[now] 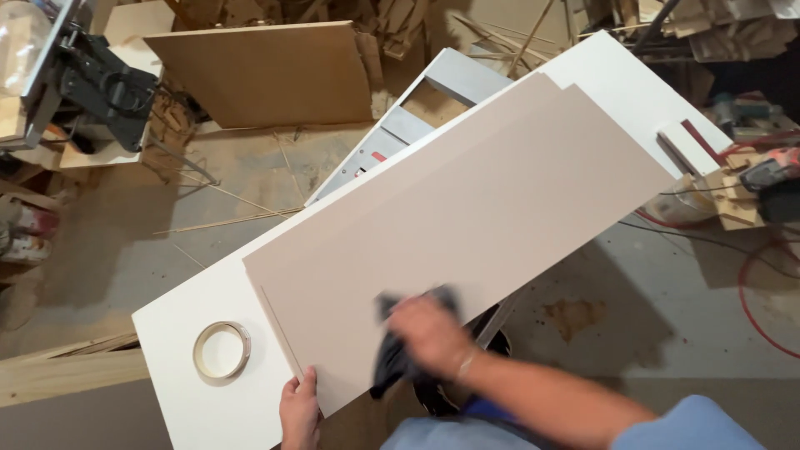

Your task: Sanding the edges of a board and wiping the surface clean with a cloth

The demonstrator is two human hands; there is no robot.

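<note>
Lying slantwise across a white table [179, 392], a long beige panel [467, 225] runs from the near left to the far right, its near end overhanging the table's near edge. The person's right hand [429, 333], blurred, closes on a dark cloth [392, 362] pressed to the panel's near part. The left hand [300, 408] sits just left of it, fingers curled over the panel's near corner, gripping the edge. A roll of edge tape [222, 351] rests on the table left of the panel, near the left hand. Farther off, a brown board [267, 71] stands against wood scraps, and a power tool [771, 179] lies at the right.
</note>
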